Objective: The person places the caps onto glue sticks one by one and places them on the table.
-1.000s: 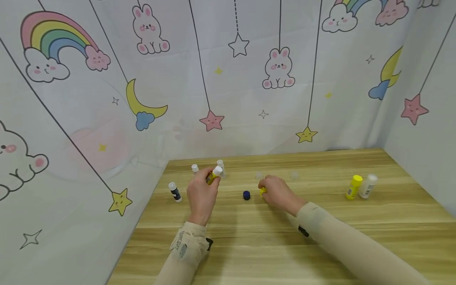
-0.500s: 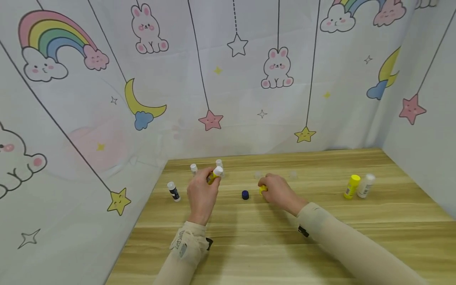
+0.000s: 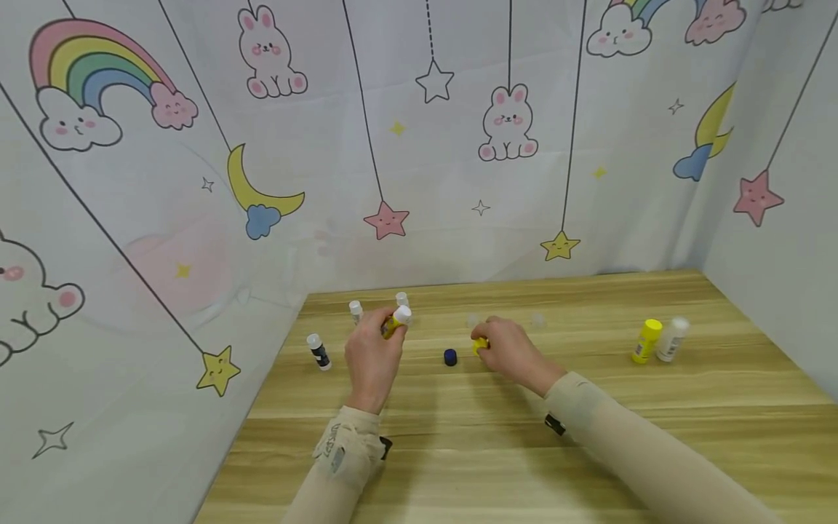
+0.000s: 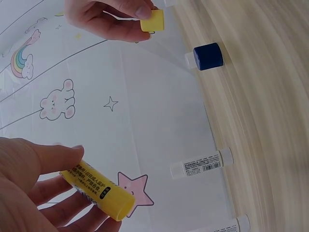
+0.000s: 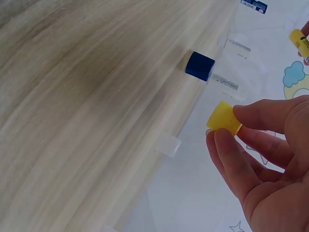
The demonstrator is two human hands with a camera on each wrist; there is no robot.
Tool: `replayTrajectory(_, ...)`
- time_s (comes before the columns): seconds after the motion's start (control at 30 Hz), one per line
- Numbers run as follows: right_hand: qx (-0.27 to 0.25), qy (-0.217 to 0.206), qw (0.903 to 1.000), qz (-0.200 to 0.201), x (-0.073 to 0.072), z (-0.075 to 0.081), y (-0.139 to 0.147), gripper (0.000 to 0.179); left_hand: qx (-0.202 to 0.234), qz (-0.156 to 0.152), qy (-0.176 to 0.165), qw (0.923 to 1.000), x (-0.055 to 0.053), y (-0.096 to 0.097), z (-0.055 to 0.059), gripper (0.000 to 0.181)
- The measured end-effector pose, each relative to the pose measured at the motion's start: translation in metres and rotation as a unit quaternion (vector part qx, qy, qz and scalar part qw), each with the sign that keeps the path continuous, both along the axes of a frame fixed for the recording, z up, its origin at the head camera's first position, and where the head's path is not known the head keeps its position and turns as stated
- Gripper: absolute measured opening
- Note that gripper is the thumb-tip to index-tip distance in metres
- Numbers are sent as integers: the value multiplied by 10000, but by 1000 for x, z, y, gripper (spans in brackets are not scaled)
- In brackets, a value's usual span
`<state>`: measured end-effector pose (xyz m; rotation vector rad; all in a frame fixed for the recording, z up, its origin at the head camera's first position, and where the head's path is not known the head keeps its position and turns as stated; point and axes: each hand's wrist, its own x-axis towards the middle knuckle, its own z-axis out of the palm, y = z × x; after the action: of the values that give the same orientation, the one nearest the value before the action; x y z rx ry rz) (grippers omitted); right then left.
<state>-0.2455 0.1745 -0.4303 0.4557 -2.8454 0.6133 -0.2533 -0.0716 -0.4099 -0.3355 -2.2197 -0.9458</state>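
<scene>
Yellow cap (image 5: 224,118) pinched in right hand (image 3: 513,351), now slightly higher; left hand (image 3: 373,356) grips tube (image 4: 100,189).

Black Chinese characters (image 4: 91,179) run along the yellow tube (image 4: 99,191); 成人监护 can be made out, while the remaining print is too small to be sure of. The white tube (image 4: 202,164) bears a barcode (image 4: 211,166) beside fine dark print, unreadable here. Lettering (image 3: 330,442) runs sideways on the left sleeve (image 3: 347,447), too blurred to spell out.

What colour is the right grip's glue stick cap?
Glue stick cap: yellow, clearest in right wrist view.
</scene>
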Motion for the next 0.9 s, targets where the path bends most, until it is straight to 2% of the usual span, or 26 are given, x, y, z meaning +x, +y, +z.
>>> replayTrajectory(0.5, -237, 100, 9996, -81, 3, 5, -2, 20, -105, -26, 210, 9997, 1, 2, -3, 26)
replayTrajectory(0.9, -373, 125, 9992, -97, 5, 7, -3, 21, -124, 11, 67, 9999, 4, 3, -4, 27)
